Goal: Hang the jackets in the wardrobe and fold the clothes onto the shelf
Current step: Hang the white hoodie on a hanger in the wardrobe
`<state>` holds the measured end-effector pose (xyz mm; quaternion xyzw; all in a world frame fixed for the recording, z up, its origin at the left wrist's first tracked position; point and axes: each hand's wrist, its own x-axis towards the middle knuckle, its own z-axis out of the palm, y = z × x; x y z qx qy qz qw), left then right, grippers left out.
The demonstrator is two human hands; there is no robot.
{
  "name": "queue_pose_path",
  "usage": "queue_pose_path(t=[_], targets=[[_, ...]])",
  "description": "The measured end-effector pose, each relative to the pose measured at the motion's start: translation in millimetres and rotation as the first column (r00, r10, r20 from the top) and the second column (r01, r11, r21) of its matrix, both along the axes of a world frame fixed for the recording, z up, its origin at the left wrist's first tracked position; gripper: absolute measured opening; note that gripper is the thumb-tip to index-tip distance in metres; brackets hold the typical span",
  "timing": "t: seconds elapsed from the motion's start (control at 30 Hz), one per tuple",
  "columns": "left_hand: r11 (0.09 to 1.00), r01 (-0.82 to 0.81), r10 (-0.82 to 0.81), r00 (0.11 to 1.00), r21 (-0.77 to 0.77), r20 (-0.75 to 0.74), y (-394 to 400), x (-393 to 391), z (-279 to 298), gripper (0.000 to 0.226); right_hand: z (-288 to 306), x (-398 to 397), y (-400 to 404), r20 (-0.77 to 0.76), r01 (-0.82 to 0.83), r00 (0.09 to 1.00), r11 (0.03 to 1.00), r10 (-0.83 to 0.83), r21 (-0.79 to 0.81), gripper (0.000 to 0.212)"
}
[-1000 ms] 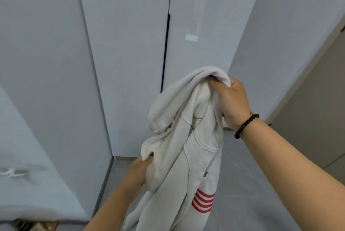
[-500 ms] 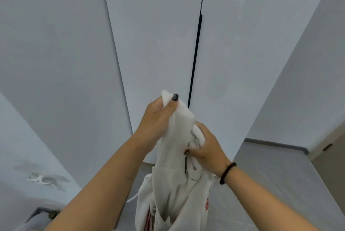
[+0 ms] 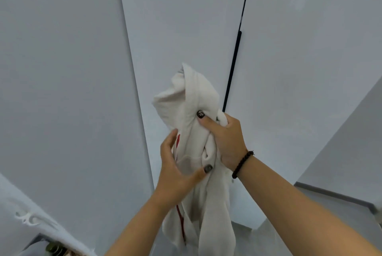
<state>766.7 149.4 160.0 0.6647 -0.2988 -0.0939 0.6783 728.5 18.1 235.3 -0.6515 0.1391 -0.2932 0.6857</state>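
Observation:
A white hooded jacket (image 3: 192, 98) with red stripes hangs bunched in front of me, its upper part raised and its lower part drooping toward the floor. My right hand (image 3: 226, 140), with a dark bead bracelet at the wrist, grips the bunched fabric from the right, thumb pressed on the cloth. My left hand (image 3: 175, 170) holds the jacket from the left a little lower, thumb across the front and fingers behind the fabric. The closed white wardrobe doors (image 3: 186, 28) stand straight ahead behind the jacket.
A dark vertical gap with a long handle strip (image 3: 233, 63) runs between two doors. A pale wall (image 3: 351, 142) and grey floor (image 3: 334, 204) lie at the right. A white surface with a white hanger (image 3: 29, 217) on it shows at lower left.
My hands swapped heights: the right hand moved up to grip the top bunch, and the left hand dropped lower on the jacket. The hood part now stands higher.

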Motion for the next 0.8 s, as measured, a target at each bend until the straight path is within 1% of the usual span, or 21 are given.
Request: queue_pose_path(t=[0.07, 0.1, 0.17, 0.23, 0.3, 0.33, 0.37, 0.43, 0.53, 0.6, 0.63, 0.7, 0.8], targets=[[0.998, 0.014, -0.013, 1.000, 0.057, -0.027, -10.2, 2.6, -15.4, 0.119, 5.2, 15.7, -3.3, 0.008, -0.049, 0.999, 0.995, 0.049, 0.090, 0.022], [0.997, 0.034, -0.030, 0.998, 0.075, -0.058, -16.8, 6.0, -20.0, 0.120, 7.2, 23.5, -4.2, 0.008, -0.071, 0.997, 0.992, 0.071, 0.102, 0.019], [0.994, 0.034, -0.017, 0.987, 0.106, -0.160, -29.9, 18.8, -28.7, 0.108, 9.5, 39.5, -6.1, -0.002, -0.085, 0.996, 0.994, 0.085, 0.073, 0.015], [0.991, 0.013, 0.020, 0.968, 0.131, -0.249, -40.8, 38.2, -35.7, 0.081, 10.0, 54.5, -9.7, -0.021, -0.083, 0.996, 0.996, 0.084, 0.024, 0.012], [0.991, 0.031, 0.012, 0.950, 0.131, -0.313, -49.1, 62.6, -38.2, 0.041, 7.6, 68.6, -18.0, -0.055, -0.081, 0.995, 0.997, 0.081, -0.002, 0.011], [0.991, 0.061, -0.017, 0.940, 0.120, -0.342, -51.8, 74.1, -37.9, 0.026, 5.1, 75.2, -24.7, -0.080, -0.072, 0.994, 0.997, 0.071, -0.006, 0.011], [0.989, 0.093, -0.047, 0.932, 0.113, -0.359, -53.9, 85.5, -38.1, 0.019, 2.6, 81.3, -32.6, -0.112, -0.055, 0.992, 0.998, 0.054, -0.006, 0.010], [0.982, 0.147, -0.092, 0.926, 0.122, -0.367, -57.2, 105.2, -36.1, 0.017, -3.2, 92.7, -51.7, -0.184, -0.009, 0.983, 1.000, 0.008, -0.003, 0.012], [0.974, 0.195, -0.146, 0.926, 0.111, -0.348, -59.4, 133.5, -27.3, 0.017, -9.6, 104.6, -80.5, -0.245, 0.062, 0.967, 0.998, -0.065, -0.019, 0.022], [0.973, 0.215, -0.177, 0.929, 0.087, -0.324, -59.9, 153.1, -19.4, 0.016, -9.8, 111.5, -98.6, -0.207, 0.214, 0.951, 0.973, -0.228, -0.088, 0.021], [0.973, 0.219, -0.187, 0.930, 0.070, -0.315, -61.0, 162.8, -15.1, 0.017, -9.2, 115.6, -107.1, -0.164, 0.319, 0.929, 0.943, -0.331, -0.096, 0.020], [0.979, 0.201, -0.182, 0.936, 0.032, -0.301, -62.7, 179.9, -6.3, 0.023, -10.1, 124.3, -121.2, -0.103, 0.497, 0.861, 0.867, -0.497, -0.032, 0.018], [0.975, 0.220, -0.209, 0.943, 0.016, -0.258, -66.4, 200.4, 0.6, 0.039, -20.7, 143.5, -136.8, -0.104, 0.667, 0.744, 0.742, -0.660, 0.062, 0.016]])
